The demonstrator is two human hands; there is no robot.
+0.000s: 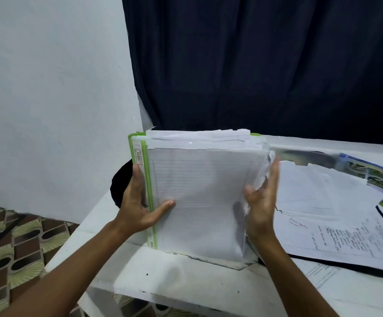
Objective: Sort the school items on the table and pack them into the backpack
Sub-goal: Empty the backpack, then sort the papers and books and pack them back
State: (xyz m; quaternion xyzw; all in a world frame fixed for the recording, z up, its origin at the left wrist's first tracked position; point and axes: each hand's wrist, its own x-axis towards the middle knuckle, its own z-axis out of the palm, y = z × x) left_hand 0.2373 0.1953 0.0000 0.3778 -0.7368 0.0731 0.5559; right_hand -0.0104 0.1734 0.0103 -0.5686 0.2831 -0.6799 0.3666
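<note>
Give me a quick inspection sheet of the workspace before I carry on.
Surface: white table, scuffed.
Job's things: green-edged folder stuffed with paper, standing upright on the table; backpack not clearly identifiable.
Clutter: loose papers and handwritten sheets on a dark folder; open picture book.
Grips: left hand holds the folder's spine edge; right hand flat against its open side, blurred.
Cables: nothing seen.
Surroundings: white wall, dark curtain, patterned floor.
</note>
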